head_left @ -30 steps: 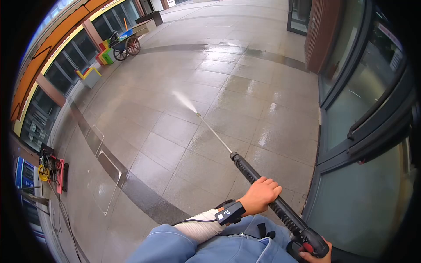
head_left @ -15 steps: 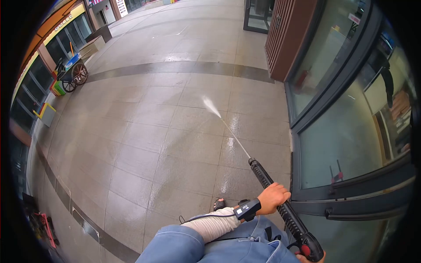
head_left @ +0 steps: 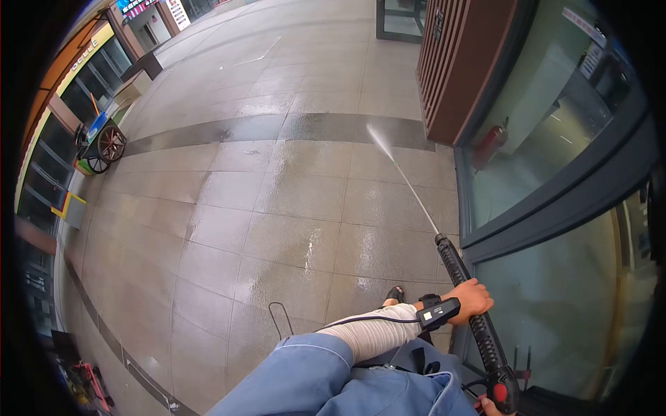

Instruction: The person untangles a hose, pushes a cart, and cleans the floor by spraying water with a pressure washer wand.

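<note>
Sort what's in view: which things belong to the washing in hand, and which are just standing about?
In use: lance, gripped by the left hand; its spray; wet floor tiles.
Standing about: wheeled cart; fire extinguisher behind the glass; red machine at the lower left.

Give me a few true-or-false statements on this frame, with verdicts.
The left hand grips the spray wand on its black barrel. True.
Water jets from the wand's tip. True.
The floor tiles are dry. False: they shine wet.
The wheeled cart stands at the far right. False: it is at the far left.
The left wrist is bare. False: a black device is strapped on it.
</note>
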